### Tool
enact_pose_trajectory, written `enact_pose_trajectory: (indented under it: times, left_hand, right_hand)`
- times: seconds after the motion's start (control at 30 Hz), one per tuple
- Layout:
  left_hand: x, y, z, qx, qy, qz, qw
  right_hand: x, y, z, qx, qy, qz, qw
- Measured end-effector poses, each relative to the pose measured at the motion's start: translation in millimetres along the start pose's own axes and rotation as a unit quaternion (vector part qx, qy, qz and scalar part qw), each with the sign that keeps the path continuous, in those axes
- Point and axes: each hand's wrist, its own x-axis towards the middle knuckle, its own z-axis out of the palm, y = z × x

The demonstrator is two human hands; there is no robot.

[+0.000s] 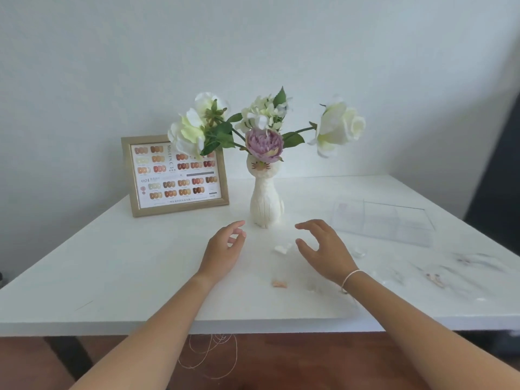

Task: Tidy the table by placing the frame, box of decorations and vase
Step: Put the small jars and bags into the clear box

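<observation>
Around: our left hand (222, 250) and right hand (323, 250), both with grip spread, flank the cat-shaped vase (266, 202); gold frame (174, 175) behind-left, clear box (384, 222) right.
Counter (112, 263): white, scattered small decorations (280, 283).

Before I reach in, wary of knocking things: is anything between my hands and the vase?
Nothing visible. Both open hands, left and right, flank the vase base with bare table between.
</observation>
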Motion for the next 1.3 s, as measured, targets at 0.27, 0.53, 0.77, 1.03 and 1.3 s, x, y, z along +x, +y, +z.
enact_pose_trajectory:
  times: [0.27, 0.53, 0.77, 1.03, 1.3]
  left_hand:
    - [16, 25, 49, 0.097, -0.155, 0.033, 0.983]
    - [36, 45, 57, 0.265, -0.27, 0.086, 0.922]
    - [41, 49, 57, 0.262, -0.278, 0.072, 0.921]
    - [44, 51, 56, 0.232, -0.28, 0.049, 0.93]
    - [52, 49, 58, 0.177, -0.257, 0.023, 0.95]
  right_hand:
    - [23, 39, -34, -0.05, -0.089, 0.083, 0.991]
    - [42, 47, -36, -0.088, -0.202, 0.113, 0.969]
    - [50, 48, -34, -0.105, -0.253, 0.108, 0.956]
    - [55, 53, -34, -0.032, -0.212, 0.128, 0.968]
    - [79, 58, -92, 0.055, -0.026, 0.13, 0.99]
